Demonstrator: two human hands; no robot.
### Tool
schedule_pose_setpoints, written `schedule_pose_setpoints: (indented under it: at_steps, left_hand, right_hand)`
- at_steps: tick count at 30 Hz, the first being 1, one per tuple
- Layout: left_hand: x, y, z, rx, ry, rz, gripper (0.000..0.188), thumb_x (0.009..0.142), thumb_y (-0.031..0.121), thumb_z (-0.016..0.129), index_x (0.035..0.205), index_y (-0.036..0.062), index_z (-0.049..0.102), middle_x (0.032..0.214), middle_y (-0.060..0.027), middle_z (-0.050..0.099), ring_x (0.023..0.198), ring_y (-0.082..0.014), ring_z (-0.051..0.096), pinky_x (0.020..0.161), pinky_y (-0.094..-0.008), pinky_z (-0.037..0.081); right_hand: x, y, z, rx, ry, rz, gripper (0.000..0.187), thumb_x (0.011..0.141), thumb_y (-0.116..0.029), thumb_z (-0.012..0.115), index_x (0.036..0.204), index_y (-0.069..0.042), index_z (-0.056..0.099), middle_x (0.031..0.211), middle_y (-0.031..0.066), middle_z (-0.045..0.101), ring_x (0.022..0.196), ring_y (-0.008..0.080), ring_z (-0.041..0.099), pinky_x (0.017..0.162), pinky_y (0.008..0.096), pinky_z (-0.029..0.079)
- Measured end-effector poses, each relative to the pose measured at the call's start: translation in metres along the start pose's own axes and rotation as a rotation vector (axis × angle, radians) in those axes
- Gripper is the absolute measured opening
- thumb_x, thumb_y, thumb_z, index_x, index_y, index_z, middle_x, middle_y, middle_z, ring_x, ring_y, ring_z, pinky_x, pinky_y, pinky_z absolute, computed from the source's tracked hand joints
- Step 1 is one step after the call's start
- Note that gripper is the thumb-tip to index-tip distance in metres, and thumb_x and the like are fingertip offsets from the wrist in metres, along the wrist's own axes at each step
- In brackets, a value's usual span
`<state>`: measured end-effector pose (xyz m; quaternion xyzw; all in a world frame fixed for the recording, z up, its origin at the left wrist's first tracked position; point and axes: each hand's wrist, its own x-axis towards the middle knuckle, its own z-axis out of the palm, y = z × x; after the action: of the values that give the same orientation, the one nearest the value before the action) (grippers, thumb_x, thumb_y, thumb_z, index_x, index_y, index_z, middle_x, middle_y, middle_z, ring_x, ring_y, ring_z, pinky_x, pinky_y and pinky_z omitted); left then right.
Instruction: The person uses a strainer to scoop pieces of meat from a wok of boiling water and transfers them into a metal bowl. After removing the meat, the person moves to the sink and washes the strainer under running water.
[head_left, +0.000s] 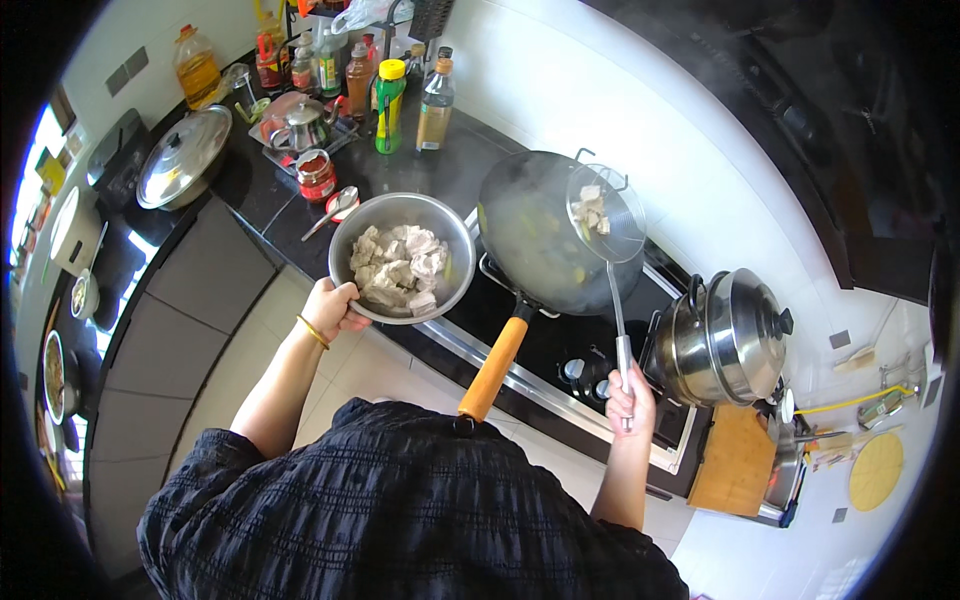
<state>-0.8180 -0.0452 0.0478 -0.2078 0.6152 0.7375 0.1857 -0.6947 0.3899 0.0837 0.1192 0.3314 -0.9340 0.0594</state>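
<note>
Left of the wok (520, 215), a likely heavy steel bowl (398, 207) is rim-gripped by left fingers (344, 293); the skimmer (625, 225) over the wok is handle-gripped by right fingers (619, 402).

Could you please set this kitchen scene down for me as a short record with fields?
Left hand: holds a metal bowl by its near edge
Bowl contents: pale chunks, apparently meat
Right hand: grips the handle of a strainer
Strainer contents: a few pale pieces
Strainer position: raised over the wok's right side
Wok: on the stove, steaming
Right of wok: lidded pot
</note>
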Motion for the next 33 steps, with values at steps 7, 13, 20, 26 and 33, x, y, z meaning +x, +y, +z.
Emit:
schedule_pose_setpoints:
  at_steps: [7, 13, 20, 26, 33]
  left_hand:
    - [-0.005, -0.001, 0.003, 0.01, -0.006, 0.031, 0.025, 0.072, 0.005, 0.044, 0.09, -0.0115, 0.046, 0.067, -0.0175, 0.058, 0.045, -0.0215, 0.058, 0.036, -0.0286, 0.05]
    - [-0.002, -0.006, -0.001, 0.003, -0.009, 0.054, 0.025, 0.072, 0.006, 0.044, 0.091, -0.0094, 0.047, 0.066, -0.0165, 0.058, 0.045, -0.0226, 0.058, 0.037, -0.0307, 0.051]
    - [-0.002, -0.003, 0.0, 0.031, -0.015, 0.058, 0.025, 0.072, 0.006, 0.043, 0.092, -0.0082, 0.049, 0.067, -0.0169, 0.059, 0.048, -0.0226, 0.06, 0.04, -0.0307, 0.051]
    - [0.004, -0.005, 0.003, 0.033, -0.013, 0.073, 0.023, 0.072, 0.006, 0.043, 0.09, -0.0067, 0.05, 0.067, -0.0155, 0.059, 0.047, -0.0208, 0.059, 0.039, -0.0302, 0.051]
    - [0.004, 0.002, 0.005, 0.062, 0.006, 0.087, 0.022, 0.073, 0.007, 0.045, 0.087, -0.0082, 0.051, 0.063, -0.0156, 0.058, 0.046, -0.0207, 0.059, 0.039, -0.0299, 0.051]
  right_hand:
    - [-0.004, 0.024, 0.018, -0.11, 0.011, -0.01, 0.042, 0.088, -0.012, 0.041, 0.129, -0.007, 0.03, 0.073, 0.0073, 0.045, 0.042, 0.0031, 0.036, 0.031, 0.0126, 0.027]
    - [-0.013, 0.028, 0.028, -0.068, 0.003, 0.018, 0.041, 0.089, -0.012, 0.04, 0.128, -0.007, 0.032, 0.075, 0.0079, 0.045, 0.042, 0.0027, 0.036, 0.032, 0.0123, 0.027]
    - [-0.018, 0.031, 0.044, -0.136, 0.063, -0.002, 0.039, 0.088, -0.013, 0.041, 0.126, -0.006, 0.035, 0.075, 0.0079, 0.046, 0.044, 0.0025, 0.037, 0.033, 0.0125, 0.026]
    - [-0.036, 0.023, 0.069, -0.345, 0.12, -0.086, 0.04, 0.088, -0.009, 0.041, 0.127, -0.006, 0.034, 0.072, 0.009, 0.048, 0.041, 0.004, 0.036, 0.032, 0.0133, 0.026]
    - [-0.067, 0.022, 0.106, -0.548, -0.002, 0.017, 0.046, 0.088, -0.008, 0.039, 0.131, -0.004, 0.026, 0.072, 0.0103, 0.049, 0.037, 0.0053, 0.036, 0.03, 0.0148, 0.027]
